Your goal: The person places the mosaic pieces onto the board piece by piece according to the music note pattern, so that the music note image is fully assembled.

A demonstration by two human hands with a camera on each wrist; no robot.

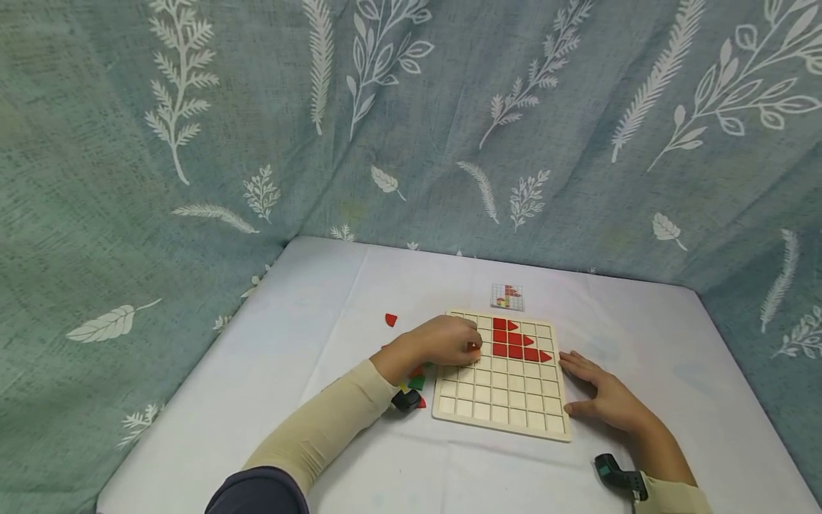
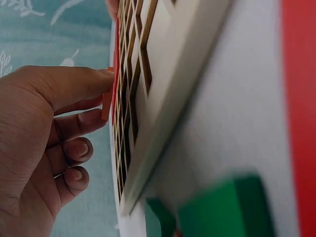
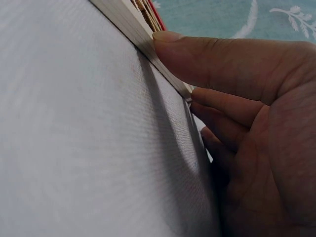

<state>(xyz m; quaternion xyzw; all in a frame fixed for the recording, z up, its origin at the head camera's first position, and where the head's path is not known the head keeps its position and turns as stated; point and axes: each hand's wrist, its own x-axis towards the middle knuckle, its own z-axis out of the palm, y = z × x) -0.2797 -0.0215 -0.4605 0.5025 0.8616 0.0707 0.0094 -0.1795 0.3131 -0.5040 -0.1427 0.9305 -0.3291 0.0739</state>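
Observation:
A pale wooden grid board [image 1: 501,392] lies on the white table, with red square and triangular tiles [image 1: 515,350] set in three stepped rows in its upper part. Over the board's upper left cells, my left hand [image 1: 448,341] pinches a small orange tile [image 2: 106,102] between thumb and finger. The left wrist view shows that tile at the board's surface; whether it touches the cells I cannot tell. My right hand [image 1: 604,398] rests at the board's right side, its thumb [image 3: 173,49] and fingertips against the edge, fingers extended.
Behind the board lies a small pattern card [image 1: 507,297] with a coloured grid picture. Loose tiles lie left of the board, among them a red quarter-round tile [image 1: 391,320] and a green tile [image 1: 416,383], partly hidden by my left arm. A leaf-print cloth [image 1: 411,143] hangs behind the table.

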